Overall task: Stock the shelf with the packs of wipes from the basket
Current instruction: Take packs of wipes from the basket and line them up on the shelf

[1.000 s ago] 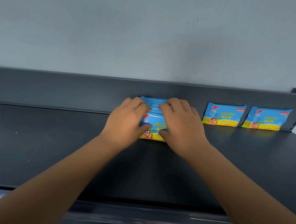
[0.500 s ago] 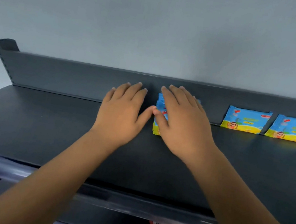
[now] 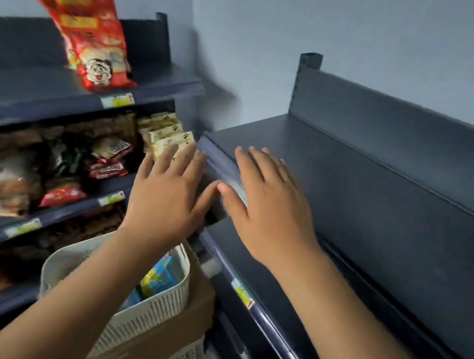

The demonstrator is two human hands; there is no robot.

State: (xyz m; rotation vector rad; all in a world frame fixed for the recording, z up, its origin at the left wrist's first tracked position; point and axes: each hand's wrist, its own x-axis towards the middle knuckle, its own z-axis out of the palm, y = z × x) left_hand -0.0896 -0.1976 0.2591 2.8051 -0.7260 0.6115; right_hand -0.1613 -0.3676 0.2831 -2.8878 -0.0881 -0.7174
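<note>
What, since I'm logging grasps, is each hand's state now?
Left hand: open, fingers spread, holding nothing.
Right hand: open, fingers straight, holding nothing.

A red snack bag stands atop the left rack, snack packets below

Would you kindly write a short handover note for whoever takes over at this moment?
Left hand: open, holding nothing, in the air over the basket.
Right hand: open, holding nothing, at the shelf front edge.
Packs: several lie in the basket, beside the shelf.
Done: cannot tell; no stocked packs are in view.
Left: move the basket's packs onto the shelf.
</note>
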